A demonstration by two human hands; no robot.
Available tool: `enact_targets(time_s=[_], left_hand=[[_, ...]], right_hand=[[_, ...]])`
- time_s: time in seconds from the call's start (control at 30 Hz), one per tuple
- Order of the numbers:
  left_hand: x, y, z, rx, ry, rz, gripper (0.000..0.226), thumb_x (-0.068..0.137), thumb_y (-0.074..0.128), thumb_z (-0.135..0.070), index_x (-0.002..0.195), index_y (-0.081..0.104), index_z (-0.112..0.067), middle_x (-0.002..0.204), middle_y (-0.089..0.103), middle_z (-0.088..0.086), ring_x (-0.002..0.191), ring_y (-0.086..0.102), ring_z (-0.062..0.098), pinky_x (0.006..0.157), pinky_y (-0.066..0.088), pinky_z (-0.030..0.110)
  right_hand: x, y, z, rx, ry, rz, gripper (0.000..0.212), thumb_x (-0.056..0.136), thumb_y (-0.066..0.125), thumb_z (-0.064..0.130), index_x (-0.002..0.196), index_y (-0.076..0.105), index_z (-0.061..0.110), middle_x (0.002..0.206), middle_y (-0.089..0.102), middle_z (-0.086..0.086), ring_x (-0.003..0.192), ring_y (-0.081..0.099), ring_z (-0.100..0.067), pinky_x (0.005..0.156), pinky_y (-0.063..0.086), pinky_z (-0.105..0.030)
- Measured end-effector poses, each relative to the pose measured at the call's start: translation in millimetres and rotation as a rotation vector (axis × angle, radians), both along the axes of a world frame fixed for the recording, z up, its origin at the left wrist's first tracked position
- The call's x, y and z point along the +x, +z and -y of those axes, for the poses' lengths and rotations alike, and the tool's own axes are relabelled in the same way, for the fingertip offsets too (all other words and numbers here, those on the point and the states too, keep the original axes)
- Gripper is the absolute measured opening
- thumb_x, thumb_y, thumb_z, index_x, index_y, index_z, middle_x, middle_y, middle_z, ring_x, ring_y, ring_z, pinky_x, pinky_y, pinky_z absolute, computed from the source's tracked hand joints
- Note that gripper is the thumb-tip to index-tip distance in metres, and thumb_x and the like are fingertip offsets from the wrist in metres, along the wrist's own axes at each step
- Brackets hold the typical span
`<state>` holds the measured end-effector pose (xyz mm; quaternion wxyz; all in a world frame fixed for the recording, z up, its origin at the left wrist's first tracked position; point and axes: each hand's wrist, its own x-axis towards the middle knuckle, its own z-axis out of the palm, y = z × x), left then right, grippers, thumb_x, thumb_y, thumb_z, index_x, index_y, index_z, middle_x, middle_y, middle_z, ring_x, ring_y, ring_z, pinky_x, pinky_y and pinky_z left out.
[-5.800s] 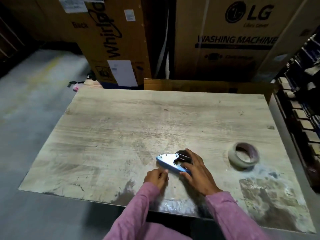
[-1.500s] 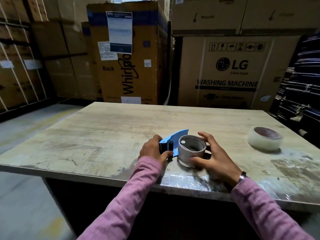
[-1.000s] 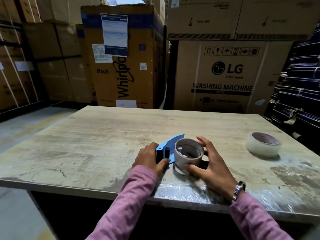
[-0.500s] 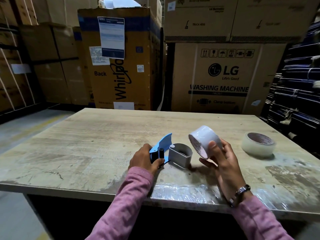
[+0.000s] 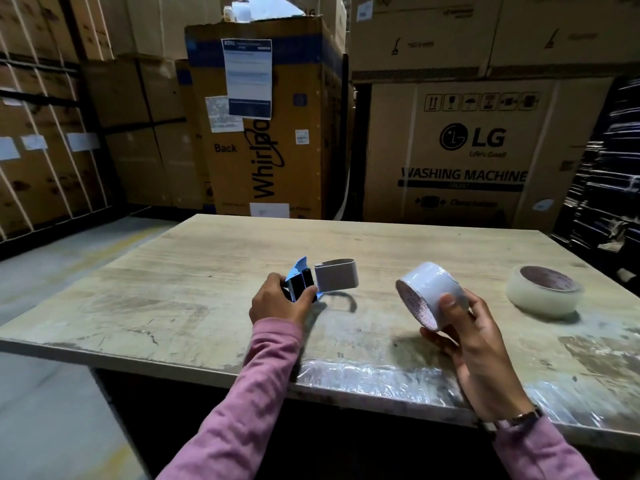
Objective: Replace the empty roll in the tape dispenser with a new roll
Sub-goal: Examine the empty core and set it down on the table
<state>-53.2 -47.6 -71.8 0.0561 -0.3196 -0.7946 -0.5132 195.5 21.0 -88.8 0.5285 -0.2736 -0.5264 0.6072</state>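
Observation:
My left hand point(image 5: 277, 301) grips the blue tape dispenser point(image 5: 303, 280) by its black end and holds it a little above the table; its grey roll holder point(image 5: 336, 279) points right and carries no roll. My right hand point(image 5: 460, 327) holds the empty white roll core point(image 5: 427, 292) off the table, tilted, with the thumb on its outer wall. A full roll of clear tape point(image 5: 544, 295) lies flat on the table at the right, apart from both hands.
The worn wooden table point(image 5: 346, 244) has plastic film stuck along its near edge point(image 5: 381, 379). Large cardboard appliance boxes point(image 5: 460, 150) stand behind it, strapped cartons at the left, dark stacked goods point(image 5: 609, 168) at the right.
My right hand pulled the empty core off the dispenser and carried it to the right and up. My left hand lifted the dispenser off the table.

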Motion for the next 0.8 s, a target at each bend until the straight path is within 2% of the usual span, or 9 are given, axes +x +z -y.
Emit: enact_targets(time_s=[0.1,0.2,0.33,0.43,0.53,0.6,0.67,0.73,0.8], left_hand=[[-1,-4,1,-0.004,0.016,-0.214,0.039,0.063,0.083,-0.028,0.084,0.057,-0.007,0.085,0.061,0.011,0.077,0.054,0.030,0.066,0.037,0.031],[3,-4,3,-0.086,0.068,-0.343,0.043,0.064,0.082,-0.030,0.090,0.057,-0.007,0.088,0.059,0.011,0.079,0.056,0.030,0.068,0.042,0.035],[9,-1,6,-0.281,-0.020,-0.207,0.057,0.074,0.073,-0.043,0.115,0.050,-0.011,0.109,0.060,0.004,0.096,0.060,0.026,0.080,0.044,0.034],[9,-1,9,-0.353,-0.096,-0.159,0.067,0.073,0.070,-0.053,0.120,0.047,-0.012,0.106,0.065,0.003,0.096,0.061,0.026,0.079,0.045,0.033],[9,-4,14,-0.209,-0.201,-0.092,0.046,0.079,0.057,-0.061,0.094,0.054,-0.018,0.082,0.063,-0.001,0.077,0.061,0.024,0.067,0.041,0.026],[1,-5,16,-0.028,-0.219,0.004,0.032,0.085,0.048,-0.048,0.081,0.055,-0.017,0.077,0.066,0.002,0.073,0.063,0.029,0.065,0.046,0.029],[-14,-6,18,-0.016,-0.173,-0.072,0.017,0.085,0.048,-0.025,0.095,0.061,-0.018,0.095,0.069,0.005,0.079,0.062,0.028,0.073,0.051,0.035],[-31,-5,16,-0.210,-0.271,-0.301,0.041,0.085,0.051,-0.011,0.123,0.054,-0.025,0.127,0.059,-0.002,0.100,0.056,0.024,0.091,0.046,0.036],[-43,-1,9,-0.373,-0.446,-0.472,0.052,0.087,0.055,-0.014,0.136,0.043,-0.027,0.146,0.040,-0.005,0.122,0.042,0.023,0.108,0.033,0.034]], right_hand=[[0,-1,0,0.005,0.017,-0.001,0.071,0.073,0.078,0.054,0.131,0.054,0.022,0.130,0.064,-0.008,0.088,0.072,-0.008,0.091,0.054,-0.043],[-1,-2,0,0.023,0.019,0.010,0.079,0.066,0.082,0.057,0.132,0.053,0.025,0.130,0.065,-0.004,0.086,0.073,-0.010,0.088,0.061,-0.038],[0,-2,1,0.031,0.027,0.009,0.068,0.069,0.073,0.049,0.131,0.053,0.029,0.128,0.065,-0.001,0.082,0.074,-0.011,0.077,0.062,-0.028],[0,-2,2,0.038,0.021,0.014,0.055,0.076,0.070,0.042,0.128,0.055,0.032,0.128,0.065,-0.002,0.084,0.074,-0.012,0.078,0.062,-0.027],[0,-1,3,0.051,0.021,0.022,0.058,0.077,0.069,0.042,0.132,0.053,0.031,0.129,0.065,-0.003,0.087,0.074,-0.013,0.082,0.060,-0.028],[-1,-1,3,0.060,0.021,0.030,0.057,0.078,0.069,0.041,0.131,0.053,0.031,0.128,0.065,-0.002,0.086,0.074,-0.011,0.082,0.061,-0.027],[-1,-1,4,0.065,0.029,0.039,0.052,0.079,0.068,0.041,0.129,0.054,0.032,0.127,0.065,-0.001,0.087,0.074,-0.011,0.083,0.061,-0.028],[-1,0,4,0.063,0.039,0.045,0.053,0.075,0.074,0.047,0.124,0.056,0.035,0.125,0.066,-0.002,0.088,0.074,-0.011,0.083,0.061,-0.030],[-2,1,4,0.058,0.039,0.059,0.070,0.059,0.085,0.063,0.119,0.058,0.039,0.123,0.068,-0.001,0.089,0.074,-0.013,0.081,0.062,-0.032]])
